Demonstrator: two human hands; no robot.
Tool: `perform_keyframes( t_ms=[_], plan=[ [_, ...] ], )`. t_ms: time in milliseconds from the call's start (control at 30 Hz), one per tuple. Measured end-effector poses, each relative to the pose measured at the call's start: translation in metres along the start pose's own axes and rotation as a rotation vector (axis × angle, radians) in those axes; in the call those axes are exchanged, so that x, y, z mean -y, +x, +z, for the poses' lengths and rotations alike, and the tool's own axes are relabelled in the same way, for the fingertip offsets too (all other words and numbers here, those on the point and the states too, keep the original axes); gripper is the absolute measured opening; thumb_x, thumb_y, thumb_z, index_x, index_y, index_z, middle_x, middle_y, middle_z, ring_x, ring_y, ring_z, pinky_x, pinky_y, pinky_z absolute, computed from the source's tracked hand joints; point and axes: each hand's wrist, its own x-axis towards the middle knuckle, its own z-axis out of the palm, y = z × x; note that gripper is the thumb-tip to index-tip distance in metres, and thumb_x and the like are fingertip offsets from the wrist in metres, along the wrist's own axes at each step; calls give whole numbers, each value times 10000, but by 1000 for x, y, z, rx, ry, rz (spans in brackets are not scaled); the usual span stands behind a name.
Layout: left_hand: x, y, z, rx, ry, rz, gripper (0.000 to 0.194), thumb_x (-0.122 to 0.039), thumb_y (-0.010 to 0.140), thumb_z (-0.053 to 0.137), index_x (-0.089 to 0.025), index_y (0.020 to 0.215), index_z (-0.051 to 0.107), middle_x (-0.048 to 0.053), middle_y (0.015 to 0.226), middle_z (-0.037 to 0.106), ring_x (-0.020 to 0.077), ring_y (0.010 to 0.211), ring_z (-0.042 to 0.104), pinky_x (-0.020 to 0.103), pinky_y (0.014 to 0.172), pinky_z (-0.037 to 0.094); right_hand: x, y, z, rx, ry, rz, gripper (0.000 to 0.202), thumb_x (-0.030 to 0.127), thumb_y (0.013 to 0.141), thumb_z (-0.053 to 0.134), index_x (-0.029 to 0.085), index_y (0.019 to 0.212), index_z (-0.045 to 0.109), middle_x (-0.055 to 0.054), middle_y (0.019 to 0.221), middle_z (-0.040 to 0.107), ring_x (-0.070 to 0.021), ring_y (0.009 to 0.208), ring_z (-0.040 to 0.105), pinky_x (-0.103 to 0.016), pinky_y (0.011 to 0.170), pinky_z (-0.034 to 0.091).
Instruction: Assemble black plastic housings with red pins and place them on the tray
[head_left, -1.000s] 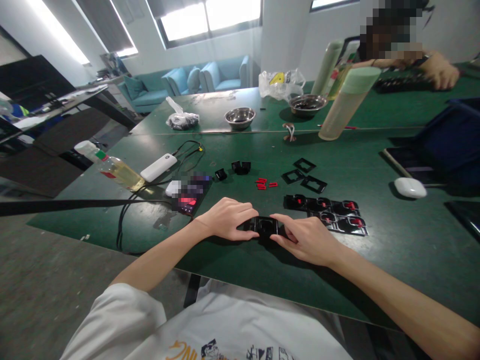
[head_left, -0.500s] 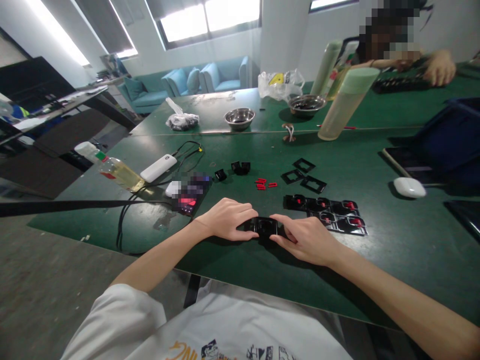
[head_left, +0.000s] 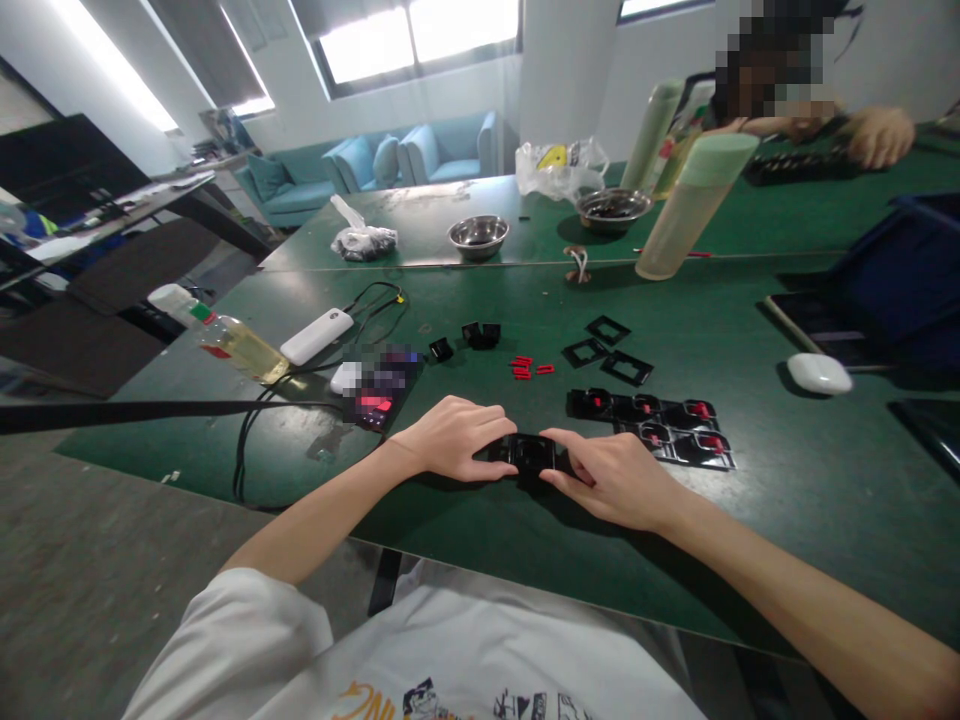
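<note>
Between my two hands, low over the green table point(head_left: 480, 520), is a black plastic part point(head_left: 533, 453). My left hand point(head_left: 463, 440) grips its left side with thumb and fingers. On its right side my right hand point(head_left: 619, 475) pinches it the same way. Right of it lie black assemblies with red pieces inside point(head_left: 671, 430). Several small red clips point(head_left: 523, 368) lie beyond my hands. Behind the assemblies rest three flat black frames point(head_left: 627, 368). Small black blocks point(head_left: 481, 335) sit farther back, left of the red clips.
A phone point(head_left: 386, 388), a white power bank point(head_left: 317, 337) with cables and an oil-coloured bottle point(head_left: 244, 345) are at left. Metal bowls point(head_left: 478, 237) and a green-capped bottle point(head_left: 694, 210) stand behind. A white case point(head_left: 819, 374) lies right. Another person's hand point(head_left: 883, 138) is far right.
</note>
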Motion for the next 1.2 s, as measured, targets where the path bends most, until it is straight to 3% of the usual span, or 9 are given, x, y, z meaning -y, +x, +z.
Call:
perform_keyframes(
  t_ms=[1200],
  plan=[
    [0,0,1,-6,-3,1,438,-594,1037,563,-177,1111,673,40,944,731,168,729,695,301,635,424,-1,-1,1,16,-19,-7,484,487,1127,414,93,1323,617,-12,662,700,-172,541,651,-272,590,383]
  ],
)
